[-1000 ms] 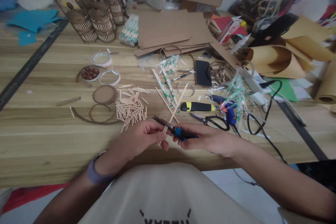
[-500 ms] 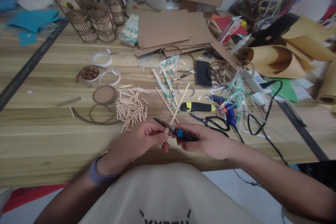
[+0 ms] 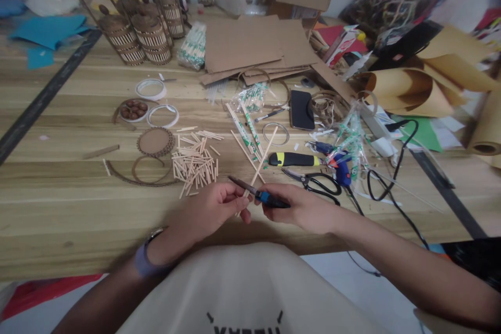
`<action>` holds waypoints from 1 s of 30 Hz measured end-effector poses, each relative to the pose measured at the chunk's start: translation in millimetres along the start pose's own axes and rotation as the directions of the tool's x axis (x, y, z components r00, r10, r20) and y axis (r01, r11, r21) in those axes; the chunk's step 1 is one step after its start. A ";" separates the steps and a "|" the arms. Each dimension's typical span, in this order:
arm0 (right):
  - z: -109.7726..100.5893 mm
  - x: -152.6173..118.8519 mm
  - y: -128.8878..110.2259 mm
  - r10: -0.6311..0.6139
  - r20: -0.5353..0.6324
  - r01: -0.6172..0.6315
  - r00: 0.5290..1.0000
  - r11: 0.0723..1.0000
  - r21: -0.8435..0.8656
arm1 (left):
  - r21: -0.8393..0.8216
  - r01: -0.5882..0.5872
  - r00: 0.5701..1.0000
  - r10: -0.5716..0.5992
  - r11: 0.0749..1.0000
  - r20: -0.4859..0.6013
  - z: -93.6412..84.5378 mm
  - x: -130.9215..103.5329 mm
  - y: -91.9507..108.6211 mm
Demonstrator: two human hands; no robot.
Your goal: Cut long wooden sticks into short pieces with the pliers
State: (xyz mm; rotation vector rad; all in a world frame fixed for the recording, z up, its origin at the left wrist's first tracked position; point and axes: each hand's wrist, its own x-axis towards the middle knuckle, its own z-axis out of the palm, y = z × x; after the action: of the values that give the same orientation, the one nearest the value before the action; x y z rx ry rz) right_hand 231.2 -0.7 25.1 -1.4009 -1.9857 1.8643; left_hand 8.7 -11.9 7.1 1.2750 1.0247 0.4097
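My left hand (image 3: 217, 206) pinches a thin wooden chopstick (image 3: 266, 155) near its lower end, with a second stick end showing by the fingers. The chopstick slants up and away over the table. My right hand (image 3: 301, 209) is closed round a cutter with a blue and black handle (image 3: 270, 199). Its dark, narrow blade lies across the chopstick close to my left fingertips; whether it bites into the wood I cannot tell. Just beyond my left hand lies a pile of short cut stick pieces (image 3: 195, 162). Paper-wrapped chopsticks (image 3: 246, 130) lie ahead of both hands.
Right of the hands are black scissors (image 3: 313, 181), a yellow-black utility knife (image 3: 295, 159), a blue glue gun (image 3: 342, 167) with its cable, and a phone (image 3: 302, 109). Tape rolls (image 3: 151, 88) and a round cardboard piece (image 3: 155, 142) lie left. Lidded stick-covered containers (image 3: 151, 36) stand behind.
Both hands stay close together in nearly the same place. The cutter and the chopstick have shifted slightly left, and the chopstick's far end sits a little lower.
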 end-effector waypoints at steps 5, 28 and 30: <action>-6.1 -2.1 -1.7 0.020 0.122 -0.049 0.992 0.968 0.247 | -0.024 -0.069 0.997 0.070 0.997 0.027 -1.2 -2.1 7.0; 3.2 -0.7 2.3 0.010 0.102 -0.036 0.995 0.965 0.260 | -0.025 -0.013 0.999 0.014 1.000 0.038 0.8 -3.1 5.3; 5.1 -0.6 3.7 0.005 0.058 -0.015 0.998 0.984 0.177 | -0.029 -0.009 0.999 0.011 1.000 0.044 0.9 -3.0 3.4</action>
State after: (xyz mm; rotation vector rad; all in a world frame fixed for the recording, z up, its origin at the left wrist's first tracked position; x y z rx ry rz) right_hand 230.5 -5.6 21.1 -1.3259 -1.7864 2.0497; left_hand 8.8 -13.7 11.4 1.2591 0.9727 0.4011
